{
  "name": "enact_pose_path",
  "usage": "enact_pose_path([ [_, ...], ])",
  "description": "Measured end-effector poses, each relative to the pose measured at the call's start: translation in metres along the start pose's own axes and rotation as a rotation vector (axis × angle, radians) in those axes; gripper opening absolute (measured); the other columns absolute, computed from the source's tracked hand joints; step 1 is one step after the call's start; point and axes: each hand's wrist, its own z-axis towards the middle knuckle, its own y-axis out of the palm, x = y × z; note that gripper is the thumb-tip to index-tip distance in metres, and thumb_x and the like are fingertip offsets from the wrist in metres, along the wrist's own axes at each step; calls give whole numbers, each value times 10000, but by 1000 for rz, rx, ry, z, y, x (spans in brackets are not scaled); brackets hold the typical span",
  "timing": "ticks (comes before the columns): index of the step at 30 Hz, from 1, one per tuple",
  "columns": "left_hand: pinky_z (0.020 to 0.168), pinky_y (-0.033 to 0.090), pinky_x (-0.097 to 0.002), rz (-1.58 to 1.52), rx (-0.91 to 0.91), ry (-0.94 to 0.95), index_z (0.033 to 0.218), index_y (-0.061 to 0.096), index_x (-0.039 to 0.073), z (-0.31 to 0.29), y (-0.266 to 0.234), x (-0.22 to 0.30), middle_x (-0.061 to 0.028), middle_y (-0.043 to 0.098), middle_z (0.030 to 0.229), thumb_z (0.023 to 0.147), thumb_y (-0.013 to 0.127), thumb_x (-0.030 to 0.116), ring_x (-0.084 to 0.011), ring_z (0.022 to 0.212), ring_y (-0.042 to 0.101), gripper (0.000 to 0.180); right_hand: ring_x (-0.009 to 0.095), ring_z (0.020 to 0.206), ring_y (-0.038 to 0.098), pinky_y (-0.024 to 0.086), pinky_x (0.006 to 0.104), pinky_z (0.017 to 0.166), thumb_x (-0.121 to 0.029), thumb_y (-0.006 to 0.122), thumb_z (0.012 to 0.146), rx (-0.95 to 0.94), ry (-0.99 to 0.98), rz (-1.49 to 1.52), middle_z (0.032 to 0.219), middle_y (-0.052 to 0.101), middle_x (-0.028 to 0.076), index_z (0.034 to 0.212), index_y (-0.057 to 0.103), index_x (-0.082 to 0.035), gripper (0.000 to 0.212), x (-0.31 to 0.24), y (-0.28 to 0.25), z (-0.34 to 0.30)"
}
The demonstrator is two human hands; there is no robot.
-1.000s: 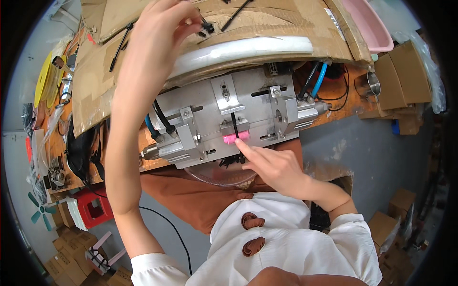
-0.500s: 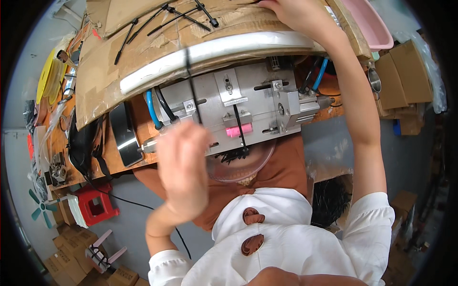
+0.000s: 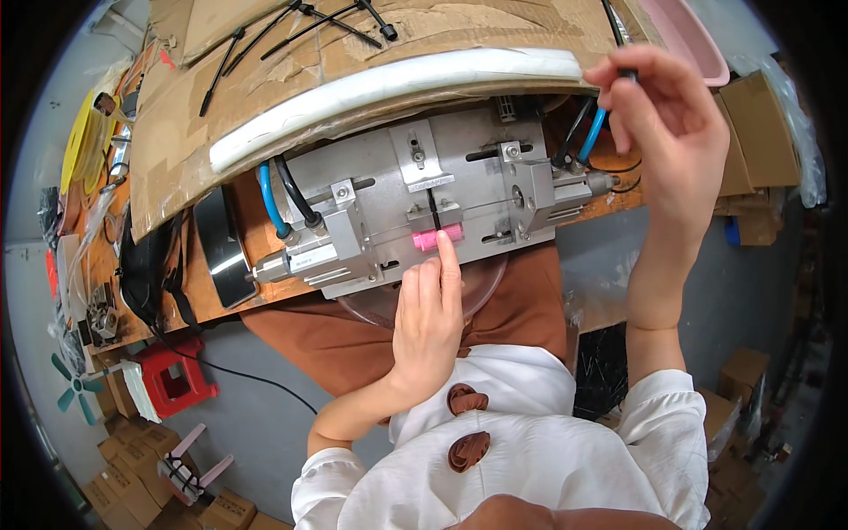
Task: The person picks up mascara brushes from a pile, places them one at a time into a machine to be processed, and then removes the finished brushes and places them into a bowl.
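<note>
My left hand [image 3: 427, 314] reaches in from below with its index finger stretched out. That fingertip rests at the pink cylinder [image 3: 431, 239], over the lower part of a thin black rod [image 3: 434, 208]. The rod lies across the middle of a metal fixture [image 3: 402, 221], under a small bracket; its lower end is hidden by my finger. My left thumb is out of sight. Raised at the right, my right hand [image 3: 676, 124] pinches another black rod [image 3: 627, 74] with a knob-like end between thumb and fingers.
Several black rods [image 3: 305, 11] lie on the cardboard [image 3: 177, 150] behind a padded white strip [image 3: 397, 84]. Blue hoses [image 3: 272, 205] run to the fixture. A dark phone [image 3: 223, 252] lies left, a pink tray [image 3: 689, 40] stands far right, and a clear bowl [image 3: 367, 309] is below.
My left hand has moved right and forward from the fixture's left side to the pink cylinder. My right hand has drawn back from the cardboard, now with a black rod in it.
</note>
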Motion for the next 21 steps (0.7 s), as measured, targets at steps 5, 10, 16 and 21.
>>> enact_pose_path([
  [5,739,487,-312,-21,-27,6,1351,401,-116,3,-4,0,-110,498,952,691,590,-89,-237,842,509,686,122,759,624,511,230,597,99,668,783,-53,-43,-211,968,677,102,1070,629,47,294,3,15,-55],
  [10,768,479,-340,-91,-41,-49,1353,435,-67,-1,-14,5,-128,525,1032,755,649,-21,-255,907,514,637,188,666,610,516,289,567,65,697,706,-197,-139,-386,900,653,124,1236,549,81,550,16,54,-121],
  [16,782,405,-334,-127,142,-157,1359,491,17,-23,-35,-1,-127,522,1195,688,758,-15,-260,944,450,723,169,557,547,449,316,476,-6,649,734,-358,-83,-439,671,566,62,1353,471,33,645,36,88,-145],
  [21,818,424,-369,-139,101,-202,1309,543,8,-24,-41,-8,-126,545,1095,699,765,64,-273,961,485,651,185,529,555,450,322,474,47,686,708,-387,-24,-476,618,556,61,1335,506,10,654,34,92,-141],
])
